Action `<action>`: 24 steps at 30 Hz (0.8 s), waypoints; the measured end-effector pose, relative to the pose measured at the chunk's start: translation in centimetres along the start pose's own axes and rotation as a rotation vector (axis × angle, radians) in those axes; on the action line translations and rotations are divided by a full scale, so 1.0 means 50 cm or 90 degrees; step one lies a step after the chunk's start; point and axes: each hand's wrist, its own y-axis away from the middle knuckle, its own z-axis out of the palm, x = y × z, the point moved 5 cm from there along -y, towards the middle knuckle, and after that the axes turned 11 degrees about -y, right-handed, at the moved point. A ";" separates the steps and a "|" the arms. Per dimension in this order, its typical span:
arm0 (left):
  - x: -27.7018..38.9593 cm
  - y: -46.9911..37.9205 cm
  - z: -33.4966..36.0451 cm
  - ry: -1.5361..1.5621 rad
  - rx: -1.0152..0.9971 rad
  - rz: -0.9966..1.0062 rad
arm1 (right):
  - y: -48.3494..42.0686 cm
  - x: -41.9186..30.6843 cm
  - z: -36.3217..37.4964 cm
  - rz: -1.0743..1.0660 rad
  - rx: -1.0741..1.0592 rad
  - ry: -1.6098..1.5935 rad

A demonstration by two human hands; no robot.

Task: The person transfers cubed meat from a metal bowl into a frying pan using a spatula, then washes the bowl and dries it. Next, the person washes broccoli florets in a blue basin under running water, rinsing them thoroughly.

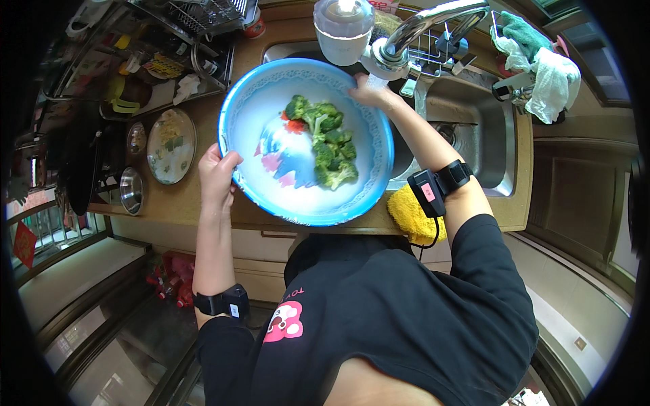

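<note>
Between my two hands is a large blue-rimmed enamel basin (244,127), held over the sink edge and counter. My left hand (218,170) grips its left rim, thumb on top and fingers underneath. At the upper right of the rim my right hand (366,92) has hold, its fingers partly hidden. Green broccoli florets (332,144) lie in the right half of the basin, against a painted pattern of red, pink and blue. Just above my right hand is a chrome faucet (388,58) with a white filter housing (344,35); what looks like water falls beside my wrist.
A steel sink bowl (472,127) lies to the right, a yellow cloth (414,213) at the counter's front edge. Left stand a plate of food (171,147), a small metal bowl (132,190) and a dish rack (213,15). Cloths (553,76) hang at upper right.
</note>
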 end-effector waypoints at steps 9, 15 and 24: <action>-0.099 -0.040 0.091 -0.133 -0.189 -0.187 | 0.013 0.056 -0.073 -0.123 0.209 0.025; -0.096 -0.041 0.101 -0.226 -0.274 -0.216 | 0.014 0.041 -0.064 -0.172 0.252 0.049; -0.114 -0.071 0.119 -0.106 -0.114 -0.021 | 0.056 -0.046 -0.038 -0.491 0.403 0.246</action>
